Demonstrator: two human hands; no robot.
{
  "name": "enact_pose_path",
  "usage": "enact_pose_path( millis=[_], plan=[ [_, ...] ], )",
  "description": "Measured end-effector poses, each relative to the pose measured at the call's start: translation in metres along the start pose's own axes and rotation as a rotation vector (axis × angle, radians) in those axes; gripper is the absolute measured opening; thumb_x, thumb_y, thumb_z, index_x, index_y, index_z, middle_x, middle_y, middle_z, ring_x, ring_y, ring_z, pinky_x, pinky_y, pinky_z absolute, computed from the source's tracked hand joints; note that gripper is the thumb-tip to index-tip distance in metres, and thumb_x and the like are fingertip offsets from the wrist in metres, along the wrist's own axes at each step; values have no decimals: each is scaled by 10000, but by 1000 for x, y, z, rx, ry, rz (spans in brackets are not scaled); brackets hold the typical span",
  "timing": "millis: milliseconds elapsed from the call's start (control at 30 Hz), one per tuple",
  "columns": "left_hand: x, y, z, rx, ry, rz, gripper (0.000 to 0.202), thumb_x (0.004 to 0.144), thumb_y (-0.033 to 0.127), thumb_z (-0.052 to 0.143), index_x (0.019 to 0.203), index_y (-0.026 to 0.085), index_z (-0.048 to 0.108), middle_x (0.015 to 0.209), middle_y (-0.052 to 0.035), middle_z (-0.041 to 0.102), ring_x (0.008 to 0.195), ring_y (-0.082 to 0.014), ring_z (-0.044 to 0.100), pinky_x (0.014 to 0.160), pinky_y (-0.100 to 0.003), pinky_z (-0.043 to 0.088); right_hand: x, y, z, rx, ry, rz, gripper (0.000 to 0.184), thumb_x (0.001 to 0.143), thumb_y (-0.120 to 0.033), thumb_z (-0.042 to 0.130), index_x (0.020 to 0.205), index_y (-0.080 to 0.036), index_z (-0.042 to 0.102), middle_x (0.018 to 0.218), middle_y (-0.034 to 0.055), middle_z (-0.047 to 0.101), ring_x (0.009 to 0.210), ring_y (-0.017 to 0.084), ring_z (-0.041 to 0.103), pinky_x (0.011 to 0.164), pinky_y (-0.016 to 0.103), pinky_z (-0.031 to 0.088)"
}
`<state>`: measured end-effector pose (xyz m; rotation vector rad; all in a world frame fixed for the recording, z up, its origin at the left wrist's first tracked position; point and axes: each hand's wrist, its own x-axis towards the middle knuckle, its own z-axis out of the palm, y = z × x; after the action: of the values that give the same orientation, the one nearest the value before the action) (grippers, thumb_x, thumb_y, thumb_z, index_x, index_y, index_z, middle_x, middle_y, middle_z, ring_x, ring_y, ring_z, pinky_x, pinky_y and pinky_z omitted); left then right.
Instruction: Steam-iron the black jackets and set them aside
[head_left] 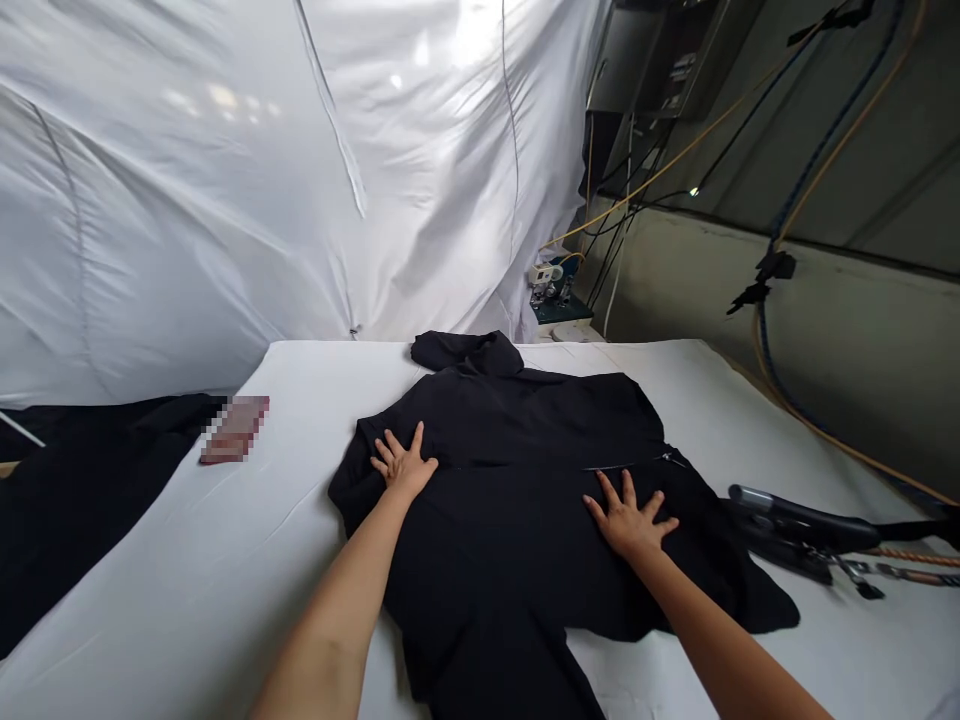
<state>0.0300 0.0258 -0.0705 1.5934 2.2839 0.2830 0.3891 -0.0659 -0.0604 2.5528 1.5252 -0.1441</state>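
A black garment (517,470) lies spread on a white padded table (225,560), its collar end bunched toward the far side. My left hand (403,462) rests flat on the garment's left part, fingers spread and open. My right hand (630,520) lies flat on the garment's right part, fingers apart, just below a thin zip line (630,463). Neither hand holds anything.
A black iron (795,530) with hoses lies on the table to the right of the garment. More dark cloth (75,490) is piled at the left edge, beside a blurred reddish patch (235,430). White sheeting (262,170) hangs behind. Cables (780,260) run along the right wall.
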Motion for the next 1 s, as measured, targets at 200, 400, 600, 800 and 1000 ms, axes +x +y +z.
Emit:
enact_pose_path(
  millis=[200, 400, 600, 800, 1000],
  plan=[
    [11, -14, -25, -234, 193, -266, 720, 657, 389, 623, 1259, 190, 283, 1327, -204, 298, 1246, -349, 289, 960, -466, 295, 15, 1, -12, 31, -17, -45, 714, 715, -738, 208, 1326, -390, 334, 1435, 41, 186, 1225, 483, 151, 853, 685, 175],
    [26, -33, -52, -454, 104, -407, 799, 611, 213, 687, 1273, 161, 245, 1185, -168, 517, 1065, -257, 521, 857, -363, 417, 65, 28, -54, 178, 85, -50, 497, 803, -521, 321, 1096, -198, 560, 1160, 156, 444, 1103, 349, 387, 838, 451, 371],
    [42, -3, -90, -493, 309, 152, 455, 686, 95, 527, 1113, 251, 549, 1052, -21, 627, 1006, -177, 553, 888, -306, 400, 112, 44, -50, 178, 3, -53, 696, 703, -322, 527, 1355, -319, 282, 1299, 145, 342, 1163, 395, 336, 856, 493, 339],
    [29, -9, -103, -631, 527, -102, 287, 740, 123, 398, 889, 158, 640, 870, -42, 619, 760, -153, 573, 722, -295, 460, 126, 45, -50, 236, 103, -55, 560, 769, -224, 396, 1301, -395, 372, 1359, 71, 318, 1194, 388, 281, 876, 540, 297],
    [-50, 17, -51, 52, 415, 144, 260, 742, 145, 461, 951, 204, 604, 1047, -94, 511, 1029, -243, 457, 894, -413, 347, 120, 52, -72, 125, 287, -26, 491, 764, -285, 438, 1250, -221, 447, 1255, 162, 391, 1153, 367, 321, 854, 495, 332]
  ],
)
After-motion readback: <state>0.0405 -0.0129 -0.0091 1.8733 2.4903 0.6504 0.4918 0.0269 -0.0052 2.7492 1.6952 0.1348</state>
